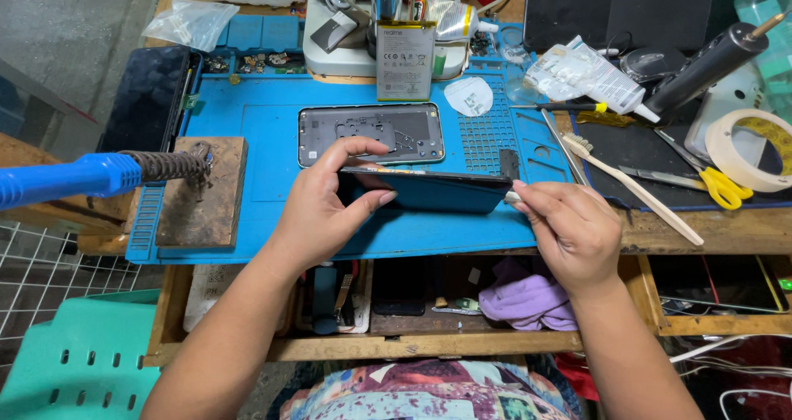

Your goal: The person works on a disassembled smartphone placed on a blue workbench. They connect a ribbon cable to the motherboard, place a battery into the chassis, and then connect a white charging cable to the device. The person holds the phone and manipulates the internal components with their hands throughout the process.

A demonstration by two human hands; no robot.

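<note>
Left hand (318, 210): thumb and fingers clamped on the left end of a dark phone (429, 191), held on edge above the front edge of the blue mat (272, 131). Right hand (569, 226): fingertips pinched on a small pale tool (513, 196) at the phone's right end. Back cover (371, 133): already off, lying at mat centre. Battery (405, 59): out, upright at the mat's rear edge. Phone not yet reassembled. Soldering iron (99, 175): left edge, on a wooden block (202, 191).
</note>
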